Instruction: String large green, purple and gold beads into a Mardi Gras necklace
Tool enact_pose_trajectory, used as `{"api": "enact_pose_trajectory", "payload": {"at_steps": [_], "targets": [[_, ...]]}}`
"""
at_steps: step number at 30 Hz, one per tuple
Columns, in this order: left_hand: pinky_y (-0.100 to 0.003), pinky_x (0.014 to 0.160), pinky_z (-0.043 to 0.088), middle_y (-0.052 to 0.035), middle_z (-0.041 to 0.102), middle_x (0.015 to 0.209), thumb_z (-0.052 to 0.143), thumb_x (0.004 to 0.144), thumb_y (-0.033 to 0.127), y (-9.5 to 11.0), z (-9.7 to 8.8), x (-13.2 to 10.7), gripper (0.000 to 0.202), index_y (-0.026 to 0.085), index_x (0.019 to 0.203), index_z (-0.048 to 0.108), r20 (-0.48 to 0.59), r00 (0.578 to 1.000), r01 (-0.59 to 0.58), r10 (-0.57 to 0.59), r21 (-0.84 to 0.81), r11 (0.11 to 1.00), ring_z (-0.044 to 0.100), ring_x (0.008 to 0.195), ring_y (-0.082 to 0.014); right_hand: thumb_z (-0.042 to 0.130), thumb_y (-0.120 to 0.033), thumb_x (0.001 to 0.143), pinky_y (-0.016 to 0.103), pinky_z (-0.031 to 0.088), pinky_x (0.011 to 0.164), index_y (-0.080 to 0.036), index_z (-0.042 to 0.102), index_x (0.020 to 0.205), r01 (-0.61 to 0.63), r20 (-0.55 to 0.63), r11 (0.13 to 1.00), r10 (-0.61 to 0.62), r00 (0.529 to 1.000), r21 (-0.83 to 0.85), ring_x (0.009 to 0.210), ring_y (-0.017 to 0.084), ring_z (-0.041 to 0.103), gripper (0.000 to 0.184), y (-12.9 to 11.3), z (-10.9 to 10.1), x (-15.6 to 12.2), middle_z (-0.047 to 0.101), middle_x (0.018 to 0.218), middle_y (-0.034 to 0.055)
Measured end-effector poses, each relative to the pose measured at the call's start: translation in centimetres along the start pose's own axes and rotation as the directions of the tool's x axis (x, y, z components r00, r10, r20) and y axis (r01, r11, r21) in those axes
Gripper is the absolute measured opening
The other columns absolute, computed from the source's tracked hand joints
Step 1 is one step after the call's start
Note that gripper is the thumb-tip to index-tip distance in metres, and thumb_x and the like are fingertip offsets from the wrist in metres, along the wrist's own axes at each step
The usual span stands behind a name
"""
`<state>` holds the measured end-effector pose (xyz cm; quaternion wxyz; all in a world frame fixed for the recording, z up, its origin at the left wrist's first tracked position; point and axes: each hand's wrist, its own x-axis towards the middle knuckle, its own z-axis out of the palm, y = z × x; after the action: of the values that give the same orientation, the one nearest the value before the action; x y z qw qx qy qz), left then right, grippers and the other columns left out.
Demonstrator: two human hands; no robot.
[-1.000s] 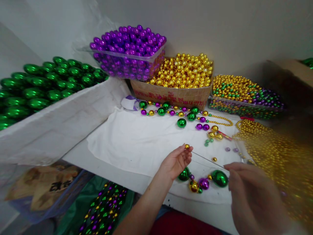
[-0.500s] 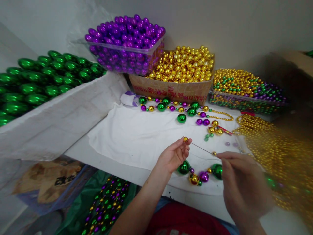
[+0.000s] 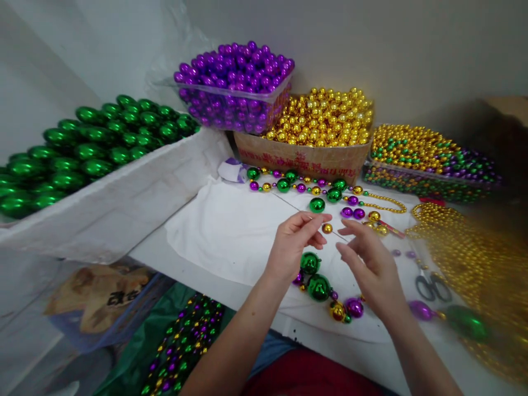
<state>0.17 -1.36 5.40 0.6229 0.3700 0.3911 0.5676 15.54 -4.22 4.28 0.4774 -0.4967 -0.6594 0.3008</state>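
Note:
My left hand point(image 3: 295, 242) pinches a thin needle point(image 3: 297, 210) that slants up to the left over the white cloth point(image 3: 231, 236). A small gold bead point(image 3: 327, 227) sits on the needle just past my left fingertips. My right hand point(image 3: 369, 261) is close on the right, thumb and forefinger curled round the needle's lower end. Under both hands lies a strand of large green point(image 3: 319, 287), gold point(image 3: 337, 311) and purple point(image 3: 355, 307) beads, trailing right to another purple bead point(image 3: 421, 309) and a green one point(image 3: 466, 323).
At the back stand a clear tub of purple beads point(image 3: 235, 82), a cardboard box of gold beads point(image 3: 301, 159) and a tray of mixed strands point(image 3: 429, 159). A white box of green beads point(image 3: 94, 148) is at the left. Gold strands point(image 3: 466, 253) and scissors point(image 3: 431, 286) lie at the right.
The needle has swung to point up-left and both hands have come together further back. The gold bead slid along the needle. The bead strand has been dragged toward me and to the right.

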Motion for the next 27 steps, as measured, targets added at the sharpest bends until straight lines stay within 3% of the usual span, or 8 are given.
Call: {"api": "enact_pose_trajectory", "payload": {"at_steps": [2,5,7,10,13,18,22,27], "targets": [[-0.017,0.049,0.043,-0.0072,0.069,0.103,0.068,0.078,0.029,-1.1,-0.1,-0.1,0.016,0.013,0.077,0.069,0.027,0.999,0.017,-0.019,0.086,0.996,0.053,0.053,-0.0043,0.056,-0.033,0.09,0.029,0.05,0.07,-0.027,0.047,0.134,-0.089,0.063,0.995,0.086,0.994,0.049,0.077,0.012,0.058,0.045,1.1,-0.1,-1.0,0.059,0.114,0.0055],[-0.018,0.05,0.043,-0.0053,0.066,0.099,0.071,0.075,0.026,-2.4,0.0,-0.2,0.013,0.013,0.072,0.071,0.084,0.996,0.02,-0.033,0.158,0.987,0.052,0.054,-0.0043,0.053,-0.034,0.091,0.034,0.049,0.08,-0.028,0.05,0.134,-0.064,0.084,0.998,0.066,0.994,-0.027,0.094,0.016,0.058,0.043,2.1,0.0,-2.2,0.057,0.119,0.0074],[-0.018,0.05,0.043,-0.0043,0.064,0.095,0.073,0.073,0.024,-2.9,0.2,-0.2,0.012,0.013,0.068,0.071,0.089,0.995,0.022,-0.037,0.161,0.987,0.052,0.054,-0.0044,0.053,-0.033,0.091,0.039,0.046,0.088,-0.029,0.062,0.122,-0.034,0.016,0.992,0.036,0.999,-0.12,0.104,0.02,0.055,0.032,2.5,0.2,-2.5,0.06,0.114,0.007],[-0.019,0.048,0.04,-0.0046,0.064,0.096,0.074,0.071,0.024,-3.2,0.6,-0.2,0.012,0.013,0.069,0.072,0.058,0.997,0.051,-0.059,0.131,0.99,0.05,0.052,-0.0037,0.06,-0.034,0.085,0.044,0.038,0.095,-0.027,0.073,0.088,-0.153,-0.118,0.985,0.144,0.983,-0.075,0.102,0.023,0.054,0.015,2.9,0.3,-2.7,0.066,0.1,0.0049],[-0.019,0.048,0.038,-0.0054,0.066,0.097,0.075,0.071,0.026,-3.4,0.9,-0.3,0.013,0.013,0.07,0.072,0.031,0.995,0.087,-0.09,0.084,0.993,0.05,0.052,-0.0039,0.067,-0.039,0.079,0.038,0.041,0.084,-0.022,0.071,0.075,-0.302,-0.139,0.942,0.321,0.937,0.143,0.088,0.021,0.056,0.018,3.3,0.0,-2.8,0.066,0.084,0.0032],[-0.019,0.049,0.036,-0.004,0.068,0.079,0.075,0.071,0.03,-4.6,1.4,-0.3,0.017,0.014,0.073,0.071,-0.003,0.982,0.19,-0.19,-0.048,0.981,0.05,0.053,-0.0061,0.071,-0.041,0.075,0.024,0.035,0.052,-0.016,0.07,0.081,-0.413,-0.108,0.805,0.499,0.86,0.426,0.059,0.012,0.05,0.026,4.1,-0.5,-3.0,0.063,0.07,0.0022],[-0.019,0.052,0.036,-0.0038,0.068,0.076,0.075,0.07,0.032,-5.2,1.9,0.0,0.021,0.013,0.076,0.071,-0.008,0.974,0.224,-0.225,-0.077,0.972,0.05,0.054,-0.0063,0.069,-0.047,0.076,0.02,0.02,0.041,-0.015,0.069,0.085,-0.434,-0.017,0.669,0.554,0.832,0.604,0.044,0.005,0.032,0.033,4.3,-0.7,-2.5,0.052,0.059,-0.0022],[-0.02,0.057,0.041,-0.0062,0.069,0.093,0.074,0.072,0.034,-5.5,1.4,0.5,0.029,0.015,0.093,0.071,0.144,0.963,0.233,-0.228,-0.021,0.972,0.056,0.062,-0.0091,0.073,-0.043,0.073,0.017,0.017,0.039,-0.016,0.068,0.082,-0.396,-0.015,0.593,0.568,0.823,0.701,0.043,0.003,0.024,0.029,4.0,-2.0,-1.5,0.044,0.056,-0.0047]]}}
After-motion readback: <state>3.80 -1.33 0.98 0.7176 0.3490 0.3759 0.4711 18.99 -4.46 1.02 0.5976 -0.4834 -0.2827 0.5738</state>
